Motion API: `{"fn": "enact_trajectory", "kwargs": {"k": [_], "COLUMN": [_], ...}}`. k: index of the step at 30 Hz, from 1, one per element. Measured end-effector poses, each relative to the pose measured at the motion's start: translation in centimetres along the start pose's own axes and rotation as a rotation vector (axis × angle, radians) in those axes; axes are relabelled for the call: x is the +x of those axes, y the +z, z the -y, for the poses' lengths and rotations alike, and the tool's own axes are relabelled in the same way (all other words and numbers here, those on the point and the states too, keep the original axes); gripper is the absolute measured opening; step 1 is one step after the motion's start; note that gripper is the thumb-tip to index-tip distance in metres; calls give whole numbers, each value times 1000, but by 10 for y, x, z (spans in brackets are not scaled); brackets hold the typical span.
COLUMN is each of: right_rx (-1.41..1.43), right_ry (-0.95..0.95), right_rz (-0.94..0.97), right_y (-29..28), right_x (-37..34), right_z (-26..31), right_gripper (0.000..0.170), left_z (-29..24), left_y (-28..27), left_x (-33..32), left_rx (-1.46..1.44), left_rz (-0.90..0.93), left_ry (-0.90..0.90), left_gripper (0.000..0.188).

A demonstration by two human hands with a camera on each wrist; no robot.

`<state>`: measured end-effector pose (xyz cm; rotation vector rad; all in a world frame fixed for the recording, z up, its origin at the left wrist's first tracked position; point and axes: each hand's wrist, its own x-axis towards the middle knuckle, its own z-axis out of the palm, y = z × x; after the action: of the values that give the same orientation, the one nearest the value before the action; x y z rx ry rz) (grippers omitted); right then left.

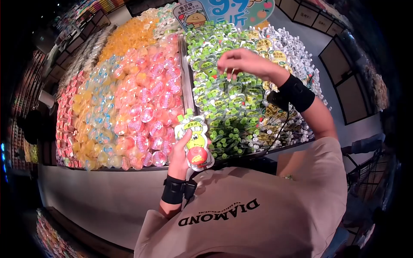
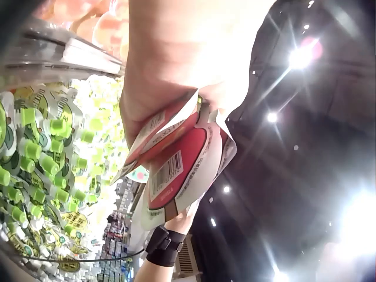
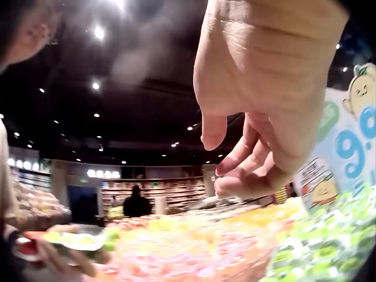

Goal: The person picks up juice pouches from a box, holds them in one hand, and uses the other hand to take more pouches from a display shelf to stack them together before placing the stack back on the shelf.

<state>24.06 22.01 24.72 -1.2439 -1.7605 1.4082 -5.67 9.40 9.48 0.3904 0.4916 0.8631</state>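
My left hand (image 1: 177, 158) grips a small stack of spouted pouches (image 1: 197, 139) upright at the front of the display. The front pouch carries a green cartoon face and a red round print, and green caps stick up at its top. In the left wrist view, the red backs of the pouches (image 2: 182, 173) show barcodes below the palm. Over the green-capped pouches (image 1: 228, 92) hovers my right hand (image 1: 244, 62), fingers loosely bent and holding nothing. The right wrist view shows that hand (image 3: 264, 88) with thumb and fingers apart.
Clear round tubs of pink (image 1: 146, 103), blue-yellow and orange sweets fill the bin to the left, past a divider (image 1: 186, 81). White-capped pouches (image 1: 292, 51) lie at the right. A price sign (image 1: 223, 13) stands behind. A shopping cart (image 1: 368, 176) is at the far right.
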Motion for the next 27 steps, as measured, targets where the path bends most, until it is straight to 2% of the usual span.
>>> {"fn": "enact_trajectory", "kwargs": {"k": [2, 4, 5, 8, 9, 11, 12, 14, 16, 18, 20, 21, 22, 23, 24, 25, 26, 27], "right_rx": [48, 70, 66, 148, 143, 300, 295, 258, 208, 197, 206, 171, 70, -7, -87, -177, -151, -142], "right_ry": [117, 146, 171, 193, 197, 348, 345, 254, 196, 249, 77, 38, -17, -152, -284, -351, -387, -193], "right_rz": [134, 222, 168, 23, 17, -26, -32, 91, 75, 9, -65, -164, -239, -336, -360, -434, -516, -636], "right_y": [64, 102, 114, 130, 132, 134, 134, 131, 128, 114, 71, 41, 7, -31, -77, -120, -169, -185], "right_x": [-21, -33, -38, -37, -35, -30, -28, -21, -13, -10, 11, 20, 27, 40, 56, 72, 103, 98], "right_z": [-8, -19, -19, -31, -33, -37, -39, -42, -29, -9, 4, 16, 30, 33, 31, 28, 9, 23], "right_gripper": [34, 31, 31, 29, 29, 27, 27, 22, 20, 18, 19, 19, 18, 17, 21, 23, 23, 16], "left_z": [5, 2, 10, 8, 2, 1, 0, -1, -2, -3, -10, -13, -15, -17, -19, -19, -23, -20], "left_y": [2, 12, 3, 9, 15, 17, 18, 20, 26, 26, 21, 25, 20, 18, 16, 8, 10, 5], "left_x": [11, 14, 22, 19, 15, 13, 13, 13, 14, 14, 10, 6, 5, 2, 0, -2, -7, -7], "left_rx": [0, -19, 91, 164, 101, 119, 141, 133, 228, 186, 204, 209, 202, 214, 226, 228, 254, 254], "left_rz": [-48, -8, -61, -40, -22, -29, -40, -82, -148, -165, -77, -157, -160, -166, -173, -234, -228, -254], "left_ry": [24, 14, 104, 174, 153, 195, 239, 227, 279, 265, 293, 297, 309, 327, 348, 311, 282, 303], "left_gripper": [40, 37, 42, 38, 33, 33, 34, 36, 34, 33, 33, 31, 31, 31, 31, 29, 25, 26]}}
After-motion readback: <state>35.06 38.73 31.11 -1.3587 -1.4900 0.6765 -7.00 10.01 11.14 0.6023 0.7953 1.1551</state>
